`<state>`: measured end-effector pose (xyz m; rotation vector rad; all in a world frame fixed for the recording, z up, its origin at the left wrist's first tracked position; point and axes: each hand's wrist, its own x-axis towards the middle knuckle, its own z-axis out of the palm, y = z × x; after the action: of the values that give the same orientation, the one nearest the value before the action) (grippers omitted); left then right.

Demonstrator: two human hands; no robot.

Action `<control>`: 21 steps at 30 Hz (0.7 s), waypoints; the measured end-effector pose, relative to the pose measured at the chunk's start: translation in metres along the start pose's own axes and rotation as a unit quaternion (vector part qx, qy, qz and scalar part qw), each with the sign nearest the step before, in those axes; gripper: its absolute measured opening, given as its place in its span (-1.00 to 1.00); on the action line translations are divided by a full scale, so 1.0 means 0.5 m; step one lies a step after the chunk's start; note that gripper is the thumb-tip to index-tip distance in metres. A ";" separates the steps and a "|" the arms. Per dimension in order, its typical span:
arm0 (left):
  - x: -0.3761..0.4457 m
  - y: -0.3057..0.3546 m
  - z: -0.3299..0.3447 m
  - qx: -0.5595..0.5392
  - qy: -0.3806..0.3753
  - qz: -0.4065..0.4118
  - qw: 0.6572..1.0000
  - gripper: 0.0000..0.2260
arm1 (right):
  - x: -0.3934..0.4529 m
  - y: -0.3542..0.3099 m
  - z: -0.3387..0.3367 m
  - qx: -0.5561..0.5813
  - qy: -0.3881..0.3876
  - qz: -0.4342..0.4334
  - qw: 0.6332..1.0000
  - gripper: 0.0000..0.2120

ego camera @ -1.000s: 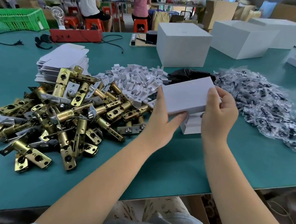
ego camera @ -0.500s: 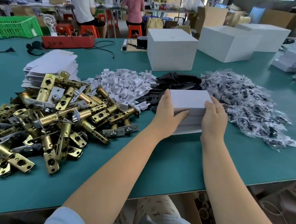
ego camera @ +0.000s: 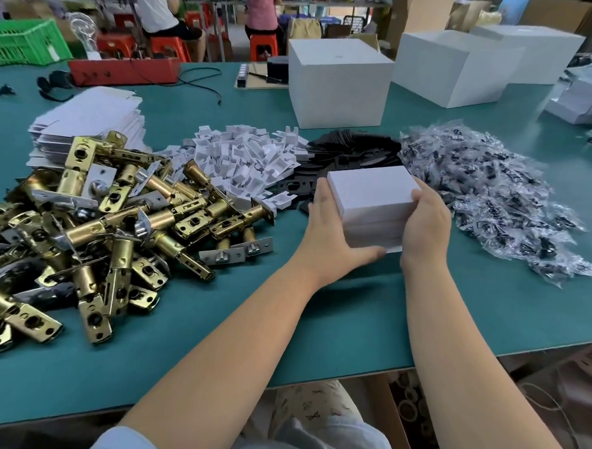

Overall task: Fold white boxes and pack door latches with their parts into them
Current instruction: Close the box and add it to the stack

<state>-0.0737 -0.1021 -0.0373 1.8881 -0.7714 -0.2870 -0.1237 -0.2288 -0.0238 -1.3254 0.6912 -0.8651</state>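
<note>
Both hands clasped a short stack of folded white boxes (ego camera: 371,207) standing on the green table (ego camera: 282,326), in front of the person and near the middle of the worktop. The left hand (ego camera: 331,236) pressed against the stack's left side, its thumb stretched along the bottom front edge; the right hand (ego camera: 425,224) cupped the right side, its fingers curled round the far corner. Left of the stack lay a big heap of brass door latches (ego camera: 99,221), behind it a pile of small white plastic parts (ego camera: 246,160) and a fan of black plates (ego camera: 353,151), and on its right a mound of clear bagged screws (ego camera: 501,200). Flat unfolded box blanks (ego camera: 91,114) were stacked behind the latches, and larger white cartons (ego camera: 339,82) stood farther back
</note>
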 end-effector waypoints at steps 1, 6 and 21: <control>-0.002 -0.006 -0.002 0.023 -0.001 0.005 1.000 0.11 | 0.000 0.001 0.001 -0.003 -0.001 -0.002 1.000 -0.62; 0.008 -0.033 -0.035 0.001 -0.013 0.015 1.000 0.10 | -0.007 0.003 0.000 -0.016 -0.011 -0.038 0.999 -0.64; 0.006 -0.040 -0.045 0.092 -0.058 0.025 0.994 -0.18 | 0.022 0.008 -0.025 0.065 -0.145 0.075 0.984 -0.63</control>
<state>-0.0519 -0.0822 -0.0448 2.0353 -0.9504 -0.3041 -0.1278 -0.2447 -0.0289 -1.2324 0.4905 -0.5713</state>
